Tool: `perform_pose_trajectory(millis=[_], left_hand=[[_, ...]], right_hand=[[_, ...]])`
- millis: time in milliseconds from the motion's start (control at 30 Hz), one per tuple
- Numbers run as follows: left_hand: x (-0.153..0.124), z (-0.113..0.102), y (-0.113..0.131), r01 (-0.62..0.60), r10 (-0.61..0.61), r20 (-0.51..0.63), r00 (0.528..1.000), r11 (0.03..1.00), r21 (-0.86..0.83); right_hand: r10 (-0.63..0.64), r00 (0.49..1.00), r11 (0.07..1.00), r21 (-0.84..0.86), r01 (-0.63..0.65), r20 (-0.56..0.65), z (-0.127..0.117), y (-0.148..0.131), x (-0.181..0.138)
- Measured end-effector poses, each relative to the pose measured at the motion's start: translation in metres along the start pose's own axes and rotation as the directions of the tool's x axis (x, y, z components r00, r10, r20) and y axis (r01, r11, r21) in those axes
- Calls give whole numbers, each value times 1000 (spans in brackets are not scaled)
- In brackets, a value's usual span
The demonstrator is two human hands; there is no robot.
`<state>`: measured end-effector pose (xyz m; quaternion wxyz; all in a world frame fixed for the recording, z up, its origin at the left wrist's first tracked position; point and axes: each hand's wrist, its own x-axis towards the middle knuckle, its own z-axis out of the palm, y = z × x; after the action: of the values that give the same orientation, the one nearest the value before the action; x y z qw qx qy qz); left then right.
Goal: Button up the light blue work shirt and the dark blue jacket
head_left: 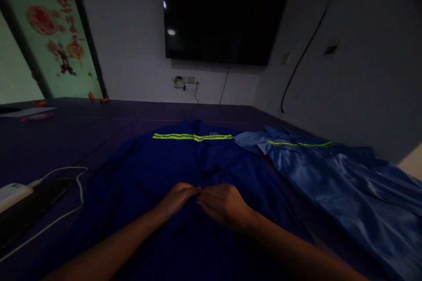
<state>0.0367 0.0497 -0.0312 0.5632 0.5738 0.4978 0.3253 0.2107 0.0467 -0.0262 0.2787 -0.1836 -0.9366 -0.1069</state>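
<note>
A dark blue work jacket (pixel 158 162) lies spread out in front of me, with a yellow-green reflective stripe across its chest. My left hand (pixel 180 197) and my right hand (pixel 226 204) meet at the middle of its front, along the opening. Both are closed on the jacket's cloth, thumbs and fingertips nearly touching. Small folds rise just beyond the right hand. Whatever lies inside the fingers, such as a fastener, is hidden in the dim light.
To the right lies a lighter blue shirt (pixel 316 175) with a similar stripe. A white power strip (pixel 15 195) and its cable rest at the left on a dark board. Orange objects (pixel 104 100) sit by the door. A television (pixel 224 17) hangs on the wall.
</note>
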Motion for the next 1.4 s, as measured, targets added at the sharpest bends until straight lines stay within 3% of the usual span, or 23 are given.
perform_pose_trajectory(millis=[167,533,833,1167,1400], left_hand=[[2,1,-5,-79,76,74,994,996,51],[-1,1,-5,-136,140,-36,990,987,85],[-5,1,-2,-159,164,-34,986,981,110],[-7,4,1,-126,128,-29,991,989,80],[-6,3,-1,-146,148,-6,989,984,106]], right_hand=[[-10,1000,1000,5,10,5,-4,-2,-1],[80,995,996,42,-82,62,-3,-1,-1],[173,983,973,146,-181,67,-2,-1,-2],[402,894,846,293,-445,199,-2,-3,1],[453,857,786,344,-514,245,-2,-5,3]])
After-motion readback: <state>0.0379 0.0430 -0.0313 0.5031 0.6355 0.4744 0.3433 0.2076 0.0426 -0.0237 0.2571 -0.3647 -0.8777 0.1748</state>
